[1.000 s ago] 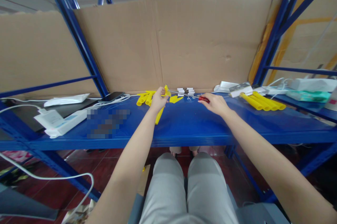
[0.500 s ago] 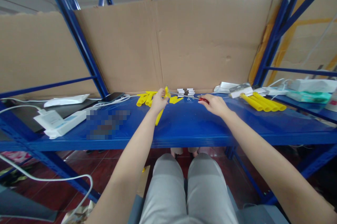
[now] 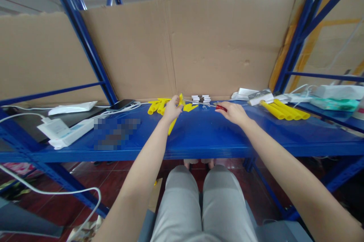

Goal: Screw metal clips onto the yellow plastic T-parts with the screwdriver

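Note:
My left hand [image 3: 173, 109] is closed around a yellow tube [image 3: 172, 126], whose lower end slants down toward the shelf's front. In my right hand [image 3: 233, 112] is the red handle of a thin metal tool [image 3: 221, 108]. Its shaft points left, toward the top of the held tube; whether the tip touches it I cannot tell. Several yellow tubes [image 3: 155, 107] lie just left of my left hand. Short yellow pieces [image 3: 190, 107] rest between my hands, with small white-and-black items [image 3: 201, 99] behind them.
More yellow tubes [image 3: 284, 110] lie at the right beside white packets [image 3: 260, 97]. A white power strip [image 3: 74, 132] with cables is at the left of the blue shelf [image 3: 210, 135]. Cardboard [image 3: 213, 44] stands along the back.
Both hands keep their holds and appear almost unmoved. The view has shifted very slightly.

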`<state>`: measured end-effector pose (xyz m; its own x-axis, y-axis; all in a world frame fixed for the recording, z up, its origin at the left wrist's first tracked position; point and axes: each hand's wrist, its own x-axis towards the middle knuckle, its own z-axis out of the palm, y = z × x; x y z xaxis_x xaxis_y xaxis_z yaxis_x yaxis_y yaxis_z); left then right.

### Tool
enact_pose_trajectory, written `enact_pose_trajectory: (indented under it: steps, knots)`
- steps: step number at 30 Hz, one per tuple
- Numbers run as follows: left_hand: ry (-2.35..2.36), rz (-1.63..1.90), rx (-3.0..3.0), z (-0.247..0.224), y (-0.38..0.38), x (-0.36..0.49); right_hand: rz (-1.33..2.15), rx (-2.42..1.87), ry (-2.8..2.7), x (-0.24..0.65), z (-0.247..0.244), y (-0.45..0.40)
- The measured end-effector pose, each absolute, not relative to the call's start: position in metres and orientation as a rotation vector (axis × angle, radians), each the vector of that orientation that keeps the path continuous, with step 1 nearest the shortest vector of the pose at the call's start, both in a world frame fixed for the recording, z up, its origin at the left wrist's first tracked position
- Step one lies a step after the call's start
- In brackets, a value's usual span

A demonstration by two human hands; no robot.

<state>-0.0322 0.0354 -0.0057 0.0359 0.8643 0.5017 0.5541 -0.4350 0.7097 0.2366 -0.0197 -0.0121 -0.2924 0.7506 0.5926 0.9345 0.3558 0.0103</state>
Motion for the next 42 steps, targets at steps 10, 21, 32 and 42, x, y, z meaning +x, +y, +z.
enact_pose_trajectory:
  steps: [10, 21, 32, 42]
  knots:
    - [1.461, 1.375, 2.068, -0.008, 0.039, -0.033, -0.448, -1.475, -2.097, 0.238, -0.014, -0.017]
    - [1.502, 1.288, 2.12, -0.01, 0.04, -0.037, -0.434, -1.461, -2.168, 0.237, -0.013, -0.019]
    - [1.573, 1.079, 2.121, -0.008, 0.034, -0.037, -0.415, -1.537, -2.201, 0.235, -0.012, -0.023]
    - [1.567, 1.086, 2.132, -0.012, 0.038, -0.038, -0.252, -1.538, -2.22, 0.231, -0.011, -0.024]
